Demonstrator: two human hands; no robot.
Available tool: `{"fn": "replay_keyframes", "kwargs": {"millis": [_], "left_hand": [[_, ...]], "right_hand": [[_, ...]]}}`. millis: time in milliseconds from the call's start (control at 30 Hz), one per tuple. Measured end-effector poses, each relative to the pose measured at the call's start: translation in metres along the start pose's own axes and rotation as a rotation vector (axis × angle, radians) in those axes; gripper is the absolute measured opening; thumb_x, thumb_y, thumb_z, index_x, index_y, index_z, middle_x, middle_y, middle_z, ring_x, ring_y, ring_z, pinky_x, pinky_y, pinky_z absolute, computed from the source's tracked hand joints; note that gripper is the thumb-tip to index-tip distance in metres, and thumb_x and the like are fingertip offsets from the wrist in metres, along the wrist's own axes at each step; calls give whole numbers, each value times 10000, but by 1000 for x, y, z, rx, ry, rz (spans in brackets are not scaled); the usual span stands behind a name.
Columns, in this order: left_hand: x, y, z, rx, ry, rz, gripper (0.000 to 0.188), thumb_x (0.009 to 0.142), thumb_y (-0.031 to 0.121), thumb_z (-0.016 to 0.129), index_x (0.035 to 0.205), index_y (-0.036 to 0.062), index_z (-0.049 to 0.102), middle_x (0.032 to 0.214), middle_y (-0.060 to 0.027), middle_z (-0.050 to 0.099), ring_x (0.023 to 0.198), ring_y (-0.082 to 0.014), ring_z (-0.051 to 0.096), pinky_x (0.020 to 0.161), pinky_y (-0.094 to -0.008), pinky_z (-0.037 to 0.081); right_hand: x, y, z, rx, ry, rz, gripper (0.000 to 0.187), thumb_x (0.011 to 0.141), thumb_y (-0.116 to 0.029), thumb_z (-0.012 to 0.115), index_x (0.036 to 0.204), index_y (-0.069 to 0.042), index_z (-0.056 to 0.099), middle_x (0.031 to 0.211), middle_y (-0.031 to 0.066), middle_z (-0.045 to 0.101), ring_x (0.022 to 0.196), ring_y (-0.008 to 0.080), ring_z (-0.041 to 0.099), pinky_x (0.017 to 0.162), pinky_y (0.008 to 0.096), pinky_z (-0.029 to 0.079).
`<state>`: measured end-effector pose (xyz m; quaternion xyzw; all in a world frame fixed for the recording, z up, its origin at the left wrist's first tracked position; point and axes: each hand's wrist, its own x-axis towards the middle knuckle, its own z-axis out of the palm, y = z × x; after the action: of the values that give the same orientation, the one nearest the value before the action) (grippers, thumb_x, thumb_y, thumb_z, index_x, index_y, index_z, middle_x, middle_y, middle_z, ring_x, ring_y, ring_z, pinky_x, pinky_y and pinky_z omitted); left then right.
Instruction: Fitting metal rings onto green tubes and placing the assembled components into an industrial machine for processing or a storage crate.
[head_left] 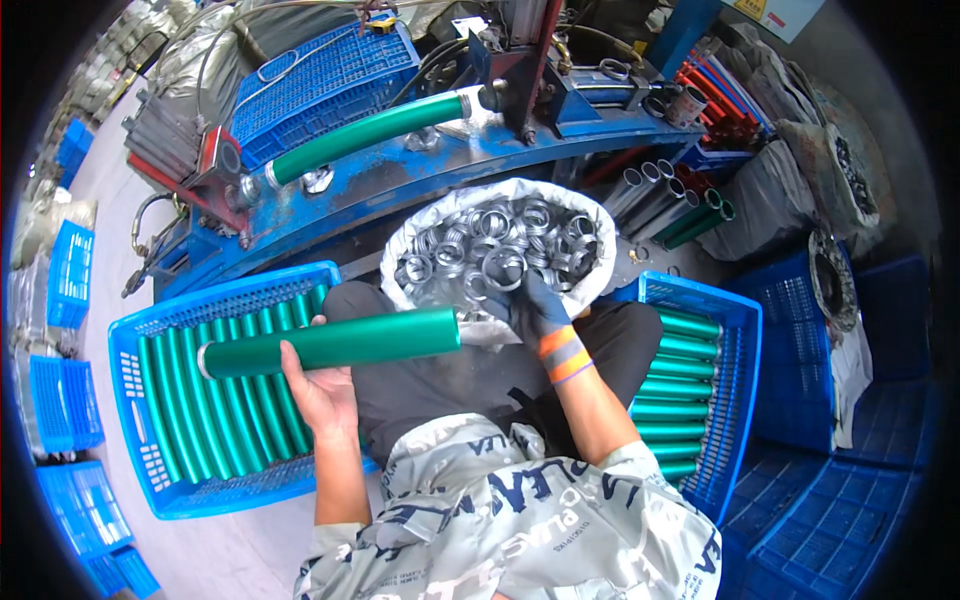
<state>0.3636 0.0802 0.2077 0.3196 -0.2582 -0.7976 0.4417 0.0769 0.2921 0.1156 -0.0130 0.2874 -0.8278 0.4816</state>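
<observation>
Green tube (385, 338) is resting in front of the sack (397, 245), toward its left; the bare left hand (327, 388) is gripping it from below, thumb and fingers curling around it. Over the sack's front right, the gloved right hand (538, 308) is pinching a ring (486, 272). The held tube is wearing an end ring (206, 360) at left, while its right end is showing none, so it seems half fitted. Counting across: one left basket (127, 400) is standing left of the sack, holding roughly ten tubes, some hidden; one machine tube (370, 136) is lying behind the sack; countless loose rings (540, 240) are filling it; one right basket (746, 380) is standing right, showing at least seven tubes.
</observation>
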Motion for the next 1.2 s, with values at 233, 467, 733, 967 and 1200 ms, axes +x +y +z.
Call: {"fn": "replay_keyframes", "kwargs": {"millis": [233, 467, 733, 967, 1200], "left_hand": [[2, -12, 17, -47, 2, -56, 581, 1138, 541, 719, 1490, 88, 625, 1500, -154, 716, 1381, -287, 706, 1183, -482, 598], [-6, -22, 27, -23, -38, -1, 551, 1151, 518, 711, 1486, 84, 664, 1515, -148, 719, 1374, -286, 715, 1170, -480, 607], [-10, -13, 20, 37, -74, 63, 518, 1167, 482, 697, 1484, 73, 682, 1514, -139, 721, 1357, -282, 721, 1148, -478, 610], [6, -22, 9, 79, -81, 90, 515, 1171, 465, 693, 1513, 80, 663, 1540, -132, 700, 1376, -275, 706, 1129, -468, 610], [19, -23, 5, -77, -90, 8, 644, 1148, 539, 701, 1553, 43, 624, 1573, -162, 682, 1455, -315, 668, 1220, -519, 574]], "right_hand": [[-34, -4, 47, 148, -188, -27, 739, 1004, -482, 894, 1537, -30, 654, 1498, 149, 720, 1424, 376, 706, 1143, 529, 660], [-33, -6, 56, -211, -195, -209, 608, 1008, -97, 860, 1567, -18, 634, 1503, 134, 722, 1354, 250, 733, 1133, 407, 630], [-42, -19, 81, -486, -108, -134, 854, 902, 8, 837, 1700, 56, 535, 1601, 131, 690, 1420, 207, 674, 1251, 401, 512], [-27, -10, 84, -549, -40, -125, 752, 958, 50, 814, 1674, 31, 585, 1553, 125, 723, 1374, 193, 699, 1201, 364, 549], [-20, -9, 97, -414, -184, -223, 946, 909, 46, 899, 1748, 23, 463, 1633, 156, 646, 1367, 213, 703, 1132, 361, 607]]}}
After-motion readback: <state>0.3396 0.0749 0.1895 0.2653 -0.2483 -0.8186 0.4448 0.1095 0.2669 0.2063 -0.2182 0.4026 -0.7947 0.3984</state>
